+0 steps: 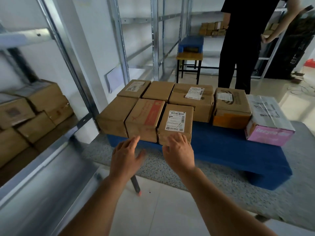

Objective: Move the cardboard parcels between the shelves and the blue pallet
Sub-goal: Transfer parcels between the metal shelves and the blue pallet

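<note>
Several cardboard parcels stand in two rows on the blue pallet (238, 150). In the front row, the parcel with a white barcode label (176, 120) is on the right and a parcel with a red stripe (144, 118) is beside it. My right hand (179, 150) rests with spread fingers on the near face of the labelled parcel. My left hand (126, 155) hovers open just before the lower edge of the red-striped parcel. A pink and white box (269, 121) sits at the pallet's right end. More parcels (34, 113) are stacked on the metal shelf at left.
Metal shelf uprights (68, 65) rise at left, close to the pallet. A person in black (238, 48) stands behind the pallet by a far shelf with small boxes. A stool (189, 65) carries a blue crate. A red-tipped pen (136, 186) lies on the floor.
</note>
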